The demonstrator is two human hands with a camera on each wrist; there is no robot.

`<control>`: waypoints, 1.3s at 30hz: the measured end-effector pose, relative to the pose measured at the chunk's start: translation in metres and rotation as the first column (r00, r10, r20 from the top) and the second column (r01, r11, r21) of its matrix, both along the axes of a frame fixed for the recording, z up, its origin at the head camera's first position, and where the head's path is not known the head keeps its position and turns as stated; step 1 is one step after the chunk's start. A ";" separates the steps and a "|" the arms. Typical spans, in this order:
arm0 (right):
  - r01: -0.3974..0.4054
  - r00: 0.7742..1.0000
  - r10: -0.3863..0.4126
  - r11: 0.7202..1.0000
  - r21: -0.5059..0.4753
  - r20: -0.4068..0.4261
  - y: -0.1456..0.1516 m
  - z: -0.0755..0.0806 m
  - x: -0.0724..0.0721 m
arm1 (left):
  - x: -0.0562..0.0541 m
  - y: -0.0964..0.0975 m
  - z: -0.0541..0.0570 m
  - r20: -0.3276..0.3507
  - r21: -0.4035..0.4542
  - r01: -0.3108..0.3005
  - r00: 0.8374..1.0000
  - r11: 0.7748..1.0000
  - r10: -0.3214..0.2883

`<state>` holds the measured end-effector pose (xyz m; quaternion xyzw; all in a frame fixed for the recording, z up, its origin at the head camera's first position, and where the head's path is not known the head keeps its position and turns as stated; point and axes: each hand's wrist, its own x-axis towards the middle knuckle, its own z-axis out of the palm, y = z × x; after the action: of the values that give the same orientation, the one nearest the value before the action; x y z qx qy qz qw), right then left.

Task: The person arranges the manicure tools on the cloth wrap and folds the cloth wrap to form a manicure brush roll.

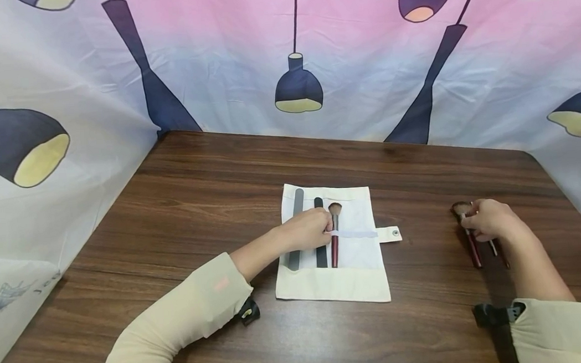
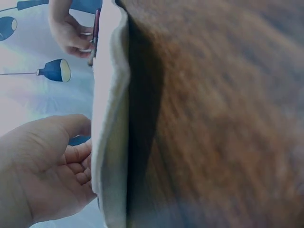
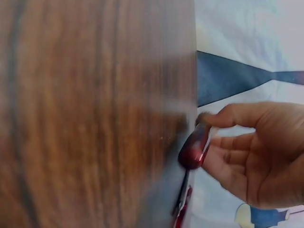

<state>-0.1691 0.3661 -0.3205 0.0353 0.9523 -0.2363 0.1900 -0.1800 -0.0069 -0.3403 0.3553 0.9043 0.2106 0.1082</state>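
Observation:
A cream cloth roll [image 1: 332,286] lies unrolled on the table, with a grey nail file [image 1: 298,202], a black nail file [image 1: 322,257] and a red-handled makeup brush [image 1: 335,251] side by side in it. At its white elastic band [image 1: 356,234], my left hand [image 1: 305,229] pinches with thumb and fingertips, partly covering both files. Off to the right, my right hand [image 1: 490,219] pinches another makeup brush [image 1: 470,242] with a dark red handle. Further thin brushes [image 1: 499,252] lie under that hand, partly hidden. In the right wrist view, the held brush's handle [image 3: 194,149] points toward the camera.
The dark wooden table [image 1: 210,175] reaches back to a hanging cloth [image 1: 229,85] printed with lamps. A strap with a snap button [image 1: 396,233] sticks out from the roll's right side.

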 end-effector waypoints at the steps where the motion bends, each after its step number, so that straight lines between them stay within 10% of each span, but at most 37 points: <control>1: -0.008 1.000 0.008 1.000 -0.012 -0.016 -0.002 0.001 0.001 | 0.001 0.001 0.001 -0.005 -0.001 -0.002 1.000 1.000 0.002; 14: 0.000 0.943 -0.079 0.971 -0.237 -0.324 -0.076 0.017 -0.009 | 0.005 0.018 -0.001 -0.078 -0.065 0.002 0.997 0.998 -0.008; 22: -0.045 0.893 -0.181 0.875 -0.482 -0.412 -0.121 0.012 -0.027 | 0.006 0.024 0.000 -0.092 -0.079 -0.037 0.995 0.996 0.030; 28: -0.080 0.912 -0.204 0.761 -0.644 -0.355 -0.143 0.010 -0.036 | 0.005 0.027 -0.001 -0.084 -0.057 -0.060 0.995 0.997 0.055; 39: -0.075 0.951 -0.148 0.742 -0.666 -0.272 -0.158 0.002 -0.044 | 0.003 0.024 -0.006 -0.050 0.001 -0.045 0.998 0.999 0.045</control>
<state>-0.2130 0.2080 -0.3185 -0.0535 0.8206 -0.5679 0.0348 -0.1771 0.0167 -0.3460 0.3399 0.9145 0.2038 0.0807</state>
